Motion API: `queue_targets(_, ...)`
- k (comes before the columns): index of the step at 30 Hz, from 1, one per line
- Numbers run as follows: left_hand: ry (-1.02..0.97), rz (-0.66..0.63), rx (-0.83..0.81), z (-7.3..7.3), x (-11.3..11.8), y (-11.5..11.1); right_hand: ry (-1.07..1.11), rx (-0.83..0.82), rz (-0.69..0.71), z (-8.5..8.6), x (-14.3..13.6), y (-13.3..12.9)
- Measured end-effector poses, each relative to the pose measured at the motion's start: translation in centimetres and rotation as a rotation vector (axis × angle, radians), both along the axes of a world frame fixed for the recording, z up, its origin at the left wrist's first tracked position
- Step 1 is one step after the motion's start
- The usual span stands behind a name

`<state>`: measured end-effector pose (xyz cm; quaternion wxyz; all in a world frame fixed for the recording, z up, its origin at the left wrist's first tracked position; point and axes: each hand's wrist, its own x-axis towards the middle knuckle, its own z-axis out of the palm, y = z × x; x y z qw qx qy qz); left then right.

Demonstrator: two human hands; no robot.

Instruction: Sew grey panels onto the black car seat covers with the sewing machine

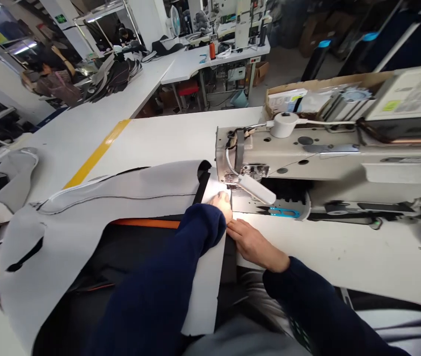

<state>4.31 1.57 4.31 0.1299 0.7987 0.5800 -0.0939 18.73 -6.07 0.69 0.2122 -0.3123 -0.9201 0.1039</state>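
Observation:
A large grey-white fabric panel (151,185) with a dark underside lies over the table, its right edge under the head of a sewing machine (288,148). My left hand (222,203) rests on the panel close to the needle area, fingers stretched out and partly hidden by its sleeve. Beside it, my right hand (251,242) has its fingers closed at the panel's right edge; the fingertips meet the cloth just below my left hand. A dark layer (229,257) shows beneath that edge. The small white lamp (257,189) hangs over the stitching spot.
Blue thread snips (284,212) lie under the machine arm. A cardboard box (269,101) of odds and ends stands behind the machine. More cut pieces (13,173) lie at the left, past the yellow tape (99,153). A person (56,81) works at the far left.

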Motion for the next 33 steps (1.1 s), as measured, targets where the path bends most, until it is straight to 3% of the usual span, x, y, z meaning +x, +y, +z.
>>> queue_targets(2,-0.042,-0.054,0.056,-0.5,-0.5,-1.3,0.103,0.009,-0.050,0.2,2.3,0.1)
queue_targets(3,-0.064,-0.080,0.088,-0.9,-0.8,-1.9,0.153,0.031,-0.149,0.2,3.5,0.3)
queue_targets(5,-0.105,-0.108,0.153,-1.6,-1.3,-2.9,0.183,0.095,-0.473,-0.1,5.9,1.0)
queue_targets(8,-0.142,-0.103,0.202,-2.4,-1.7,-3.6,0.005,0.124,-0.906,-0.7,8.4,2.7)
queue_targets(10,-0.165,-0.112,0.217,-2.5,-1.8,-3.6,-0.131,0.095,-1.017,-1.1,8.9,4.0)
queue_targets(14,-0.188,-0.145,0.227,-2.4,-1.7,-3.4,-0.250,0.051,-1.054,-1.7,8.3,5.9)
queue_targets(18,-0.199,-0.143,0.240,-2.5,-2.0,-3.4,-0.251,0.013,-1.038,-1.8,8.3,6.1)
queue_targets(24,-0.241,-0.206,0.208,-1.8,-1.5,-3.1,0.085,-0.012,-0.824,-1.7,9.5,4.7)
queue_targets(26,-0.285,-0.341,0.209,-1.6,0.4,-2.3,0.213,-0.047,-0.792,-1.6,9.4,4.4)
queue_targets(29,-0.388,-0.569,0.172,-2.1,5.0,-0.6,0.335,-0.106,-0.798,-0.7,9.2,3.9)
queue_targets(31,-0.485,-0.560,0.117,-2.8,8.2,0.6,0.352,-0.117,-0.803,0.7,9.3,2.7)
queue_targets(33,-0.580,-0.463,0.088,-3.2,10.6,1.8,0.393,-0.111,-0.813,2.8,9.9,0.5)
